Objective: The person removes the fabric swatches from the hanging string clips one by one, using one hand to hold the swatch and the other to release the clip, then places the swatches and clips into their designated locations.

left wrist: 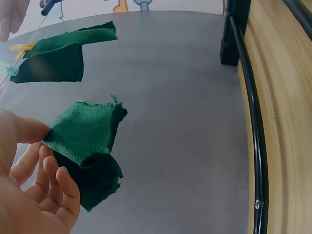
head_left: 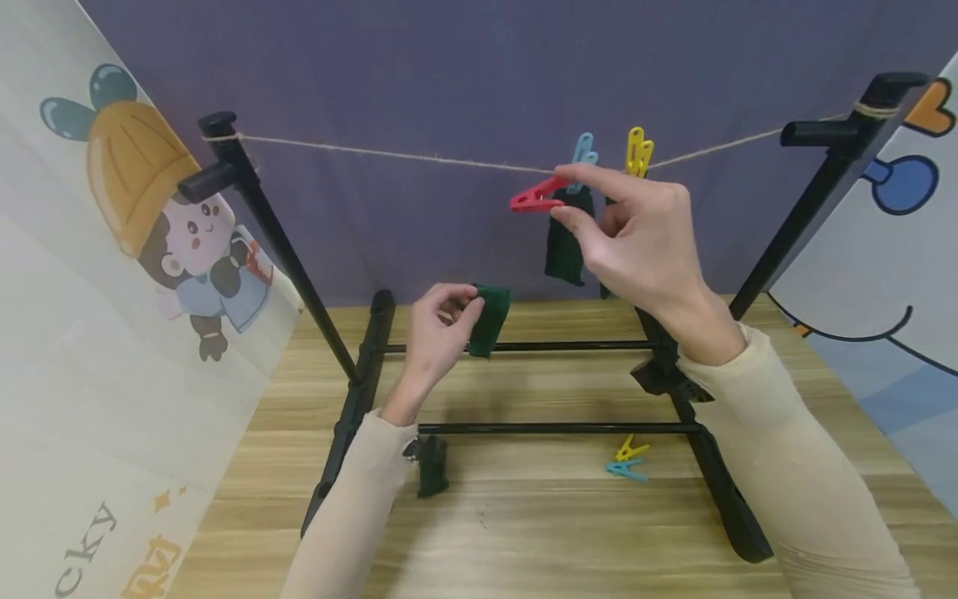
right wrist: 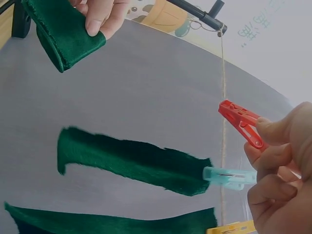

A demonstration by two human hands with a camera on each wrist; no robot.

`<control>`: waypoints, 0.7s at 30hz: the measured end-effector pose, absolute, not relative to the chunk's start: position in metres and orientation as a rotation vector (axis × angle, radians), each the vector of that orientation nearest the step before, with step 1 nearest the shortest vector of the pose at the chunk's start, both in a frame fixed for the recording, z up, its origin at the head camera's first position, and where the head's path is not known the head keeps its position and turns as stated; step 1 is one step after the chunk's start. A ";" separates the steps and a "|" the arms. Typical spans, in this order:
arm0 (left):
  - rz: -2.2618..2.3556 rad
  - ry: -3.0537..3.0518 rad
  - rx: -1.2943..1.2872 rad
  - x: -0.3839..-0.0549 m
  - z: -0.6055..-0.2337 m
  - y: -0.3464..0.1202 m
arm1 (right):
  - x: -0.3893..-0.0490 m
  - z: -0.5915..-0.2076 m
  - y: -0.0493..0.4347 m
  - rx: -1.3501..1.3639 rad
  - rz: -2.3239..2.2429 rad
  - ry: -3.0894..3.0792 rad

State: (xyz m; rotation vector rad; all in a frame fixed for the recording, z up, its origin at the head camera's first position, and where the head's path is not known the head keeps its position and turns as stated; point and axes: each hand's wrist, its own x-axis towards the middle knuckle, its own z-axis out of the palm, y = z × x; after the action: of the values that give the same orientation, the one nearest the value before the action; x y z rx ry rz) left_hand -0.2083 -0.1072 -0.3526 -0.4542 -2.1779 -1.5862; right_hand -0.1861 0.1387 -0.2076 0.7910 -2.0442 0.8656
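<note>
My left hand (head_left: 441, 329) pinches a small dark green cloth (head_left: 490, 323) between thumb and fingers, below the string. In the left wrist view this cloth (left wrist: 90, 129) is folded over and hangs from the fingertips. My right hand (head_left: 644, 237) pinches a red clothespin (head_left: 535, 198) by its handles, just at the string (head_left: 389, 155). The right wrist view shows the red clothespin (right wrist: 240, 122) overlapping the string. Beside it, a light blue clothespin (right wrist: 229, 176) holds one green cloth (right wrist: 136, 161) on the string, and a yellow clothespin (right wrist: 231, 228) holds another green cloth (right wrist: 117, 222).
A black rack with a left post (head_left: 288, 249) and a right post (head_left: 808, 191) carries the string. On the wooden table (head_left: 524, 532) lie a yellow clothespin (head_left: 631, 449), a blue clothespin (head_left: 625, 469) and a dark green cloth (head_left: 432, 467) by the left sleeve. Crossbars (head_left: 554, 428) join the rack's feet.
</note>
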 end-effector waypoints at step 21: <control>-1.335 -2.268 -0.543 -0.192 -0.372 -0.126 | -0.189 -0.248 0.150 0.764 0.849 -2.117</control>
State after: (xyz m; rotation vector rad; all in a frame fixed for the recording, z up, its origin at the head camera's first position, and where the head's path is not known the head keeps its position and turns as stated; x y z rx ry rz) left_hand -0.1924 -0.1263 -0.3720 -0.5433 -2.2682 -1.3350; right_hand -0.1886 0.1499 -0.2482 0.7643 -2.1169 0.8486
